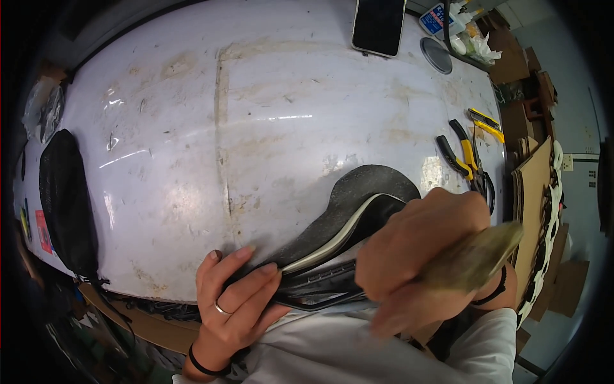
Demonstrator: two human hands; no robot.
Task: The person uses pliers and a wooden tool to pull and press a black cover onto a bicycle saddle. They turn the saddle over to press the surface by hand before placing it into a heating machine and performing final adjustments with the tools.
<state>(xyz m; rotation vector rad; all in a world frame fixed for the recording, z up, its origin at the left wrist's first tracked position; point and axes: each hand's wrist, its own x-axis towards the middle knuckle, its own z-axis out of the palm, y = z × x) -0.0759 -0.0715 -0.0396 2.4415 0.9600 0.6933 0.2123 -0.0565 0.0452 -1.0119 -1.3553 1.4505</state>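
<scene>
- My left hand (240,291) is closed on the narrow end of a black saddle-shaped piece (374,181), its fingers bent over the end and pressed close together near the tips.
- My right hand (416,246) is curled into a fist around a blurred brownish object (476,256), rounded at its outer end; I cannot tell what kind of thing it is.
- The saddle-shaped piece is at the near edge of the white table (166,211), just in front of my body, its broad end pointing away from me and to the right; my right hand hides part of it.
- A cream strip (336,240) curves along it, between the flat dark outer part and the black inner part.
- I wear a ring (222,309) on my left hand and a black band on each wrist.
- Beyond my right hand lie black-and-yellow pliers (471,153), with a yellow cutter (487,125) near them.
- At the far side I see a phone (378,27), a round grey disc (436,56) and a bottle with a blue label (436,22).
- Well off to my left lies a long black bag (66,201).
</scene>
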